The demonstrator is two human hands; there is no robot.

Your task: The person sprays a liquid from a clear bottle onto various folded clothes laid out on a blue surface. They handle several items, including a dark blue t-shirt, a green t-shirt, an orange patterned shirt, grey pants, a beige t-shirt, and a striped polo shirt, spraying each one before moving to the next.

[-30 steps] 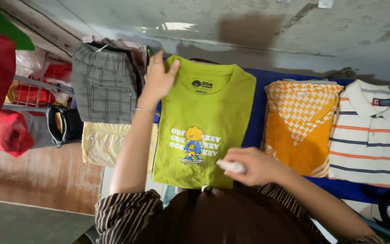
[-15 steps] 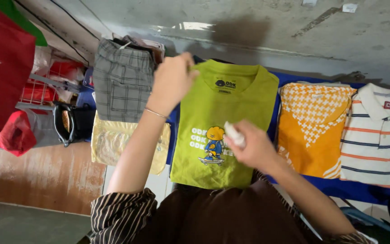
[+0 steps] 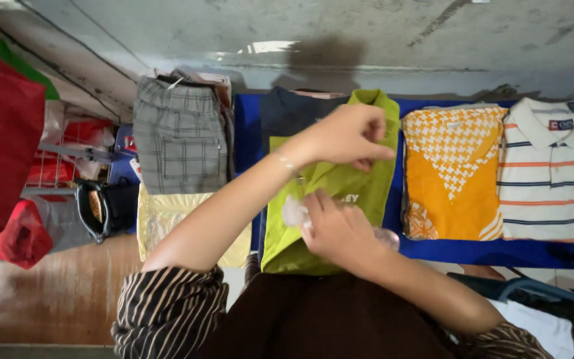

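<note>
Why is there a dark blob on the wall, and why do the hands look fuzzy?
Head view: the dark blob is a shadow on the grey wall, beside a bright glare patch; the left hand and right hand on the green shirt look slightly blurred.

Soft, even daylight fills the scene. A glare patch (image 3: 268, 47) and a dark shadow (image 3: 330, 60) mark the grey wall (image 3: 433, 33) at top. Straight lines bend towards the frame edges, and the hands look slightly motion-blurred.

— The green T-shirt (image 3: 340, 199): what is it made of?
— Matt knit cloth, soft and creased (the checked shorts (image 3: 179, 136) look woven). The wall (image 3: 367, 40) behind is rough, stained plaster; the blue cover (image 3: 473, 251) is smooth fabric.
</note>
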